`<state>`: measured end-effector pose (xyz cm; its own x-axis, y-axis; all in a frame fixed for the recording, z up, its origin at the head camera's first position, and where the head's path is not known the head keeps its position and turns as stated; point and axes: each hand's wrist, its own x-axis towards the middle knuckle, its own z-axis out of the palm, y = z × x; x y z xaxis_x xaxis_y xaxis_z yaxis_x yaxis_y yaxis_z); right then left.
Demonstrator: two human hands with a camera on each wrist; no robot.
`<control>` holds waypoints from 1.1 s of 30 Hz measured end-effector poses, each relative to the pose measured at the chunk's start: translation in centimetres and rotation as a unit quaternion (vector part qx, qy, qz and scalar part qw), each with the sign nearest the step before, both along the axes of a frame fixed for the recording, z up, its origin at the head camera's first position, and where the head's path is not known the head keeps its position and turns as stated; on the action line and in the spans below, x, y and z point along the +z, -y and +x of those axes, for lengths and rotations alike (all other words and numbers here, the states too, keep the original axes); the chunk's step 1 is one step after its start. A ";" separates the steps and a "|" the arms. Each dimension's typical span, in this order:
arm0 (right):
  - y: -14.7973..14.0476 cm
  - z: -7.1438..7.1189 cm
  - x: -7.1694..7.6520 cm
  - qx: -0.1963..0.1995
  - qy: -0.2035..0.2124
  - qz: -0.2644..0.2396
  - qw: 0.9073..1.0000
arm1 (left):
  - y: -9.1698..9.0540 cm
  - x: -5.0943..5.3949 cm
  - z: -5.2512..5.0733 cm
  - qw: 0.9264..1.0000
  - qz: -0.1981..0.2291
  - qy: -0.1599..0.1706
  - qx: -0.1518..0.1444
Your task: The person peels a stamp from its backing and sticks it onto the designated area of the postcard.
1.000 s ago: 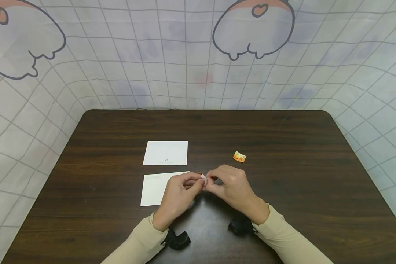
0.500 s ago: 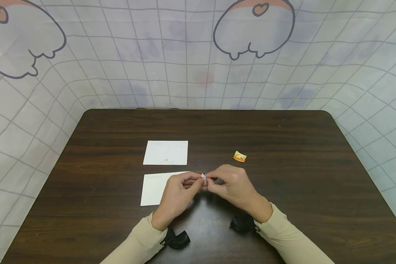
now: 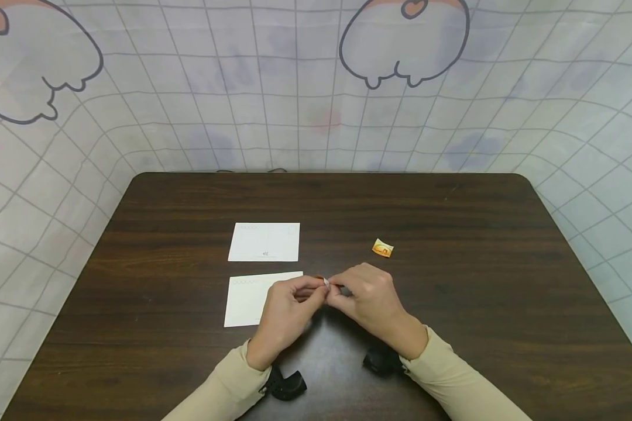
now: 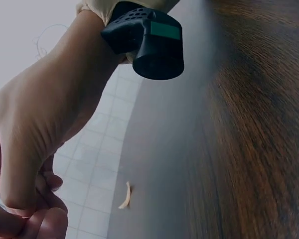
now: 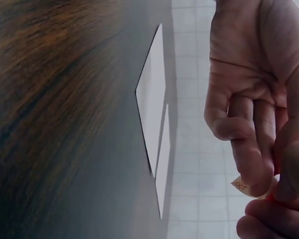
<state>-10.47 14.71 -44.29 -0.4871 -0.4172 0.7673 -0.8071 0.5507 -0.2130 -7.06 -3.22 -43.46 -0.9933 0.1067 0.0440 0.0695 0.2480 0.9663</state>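
Observation:
My left hand (image 3: 289, 310) pinches a small postage stamp (image 3: 326, 283) between thumb and fingers, above the table. Fingertips of my right hand (image 3: 366, 295) pinch at the stamp's other side and meet the left fingertips. In the right wrist view the stamp (image 5: 241, 186) shows a toothed edge and the number 120; fingers cover most of it. Another stamp (image 3: 383, 248), orange and yellow and slightly curled, lies on the table beyond the right hand. Two white postcards (image 3: 264, 242) lie at left, and the left hand partly covers the nearer postcard (image 3: 244, 301).
The dark wooden table (image 3: 479, 280) extends around the hands. A white gridded curtain (image 3: 316, 93) with cartoon shapes hangs behind it. Black wrist cameras (image 3: 287, 386) sit beneath both forearms.
Both hands stay almost in place, with small shifts at the fingertips. Less of the white side of the held stamp shows now. The head view has tilted slightly.

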 end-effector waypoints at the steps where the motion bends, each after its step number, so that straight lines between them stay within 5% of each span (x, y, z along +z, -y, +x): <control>1: 0.0 0.0 0.0 -0.001 -0.001 -0.002 1.000 | 0.0 -0.1 0.0 1.000 0.002 -0.002 0.001; 21: -0.6 -0.1 0.0 0.025 0.090 -0.032 0.995 | 0.1 -0.4 -0.1 1.000 -0.010 0.003 0.010; 33: -0.5 -0.3 0.3 0.025 0.049 -0.009 0.998 | -0.2 -0.5 -0.2 1.000 0.006 0.011 0.018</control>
